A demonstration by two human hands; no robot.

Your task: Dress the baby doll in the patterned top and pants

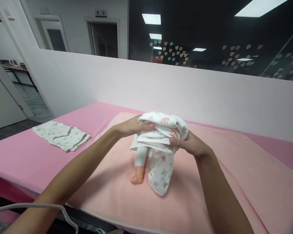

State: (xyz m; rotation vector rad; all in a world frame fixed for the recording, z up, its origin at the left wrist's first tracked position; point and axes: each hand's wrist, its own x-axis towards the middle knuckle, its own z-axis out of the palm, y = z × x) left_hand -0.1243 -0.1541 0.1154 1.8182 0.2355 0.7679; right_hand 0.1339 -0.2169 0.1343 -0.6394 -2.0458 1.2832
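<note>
A baby doll sits on a light pink pad, one bare foot sticking out toward me. A white printed baby garment is bunched over its upper body and hides the head. My left hand grips the bunched cloth on the left side. My right hand pinches the cloth on the right. One loose trouser leg of the garment hangs down beside the doll's leg.
A folded white printed garment lies on the pink table cover to the left. A low white partition wall runs behind the table. A white cable crosses the near left edge.
</note>
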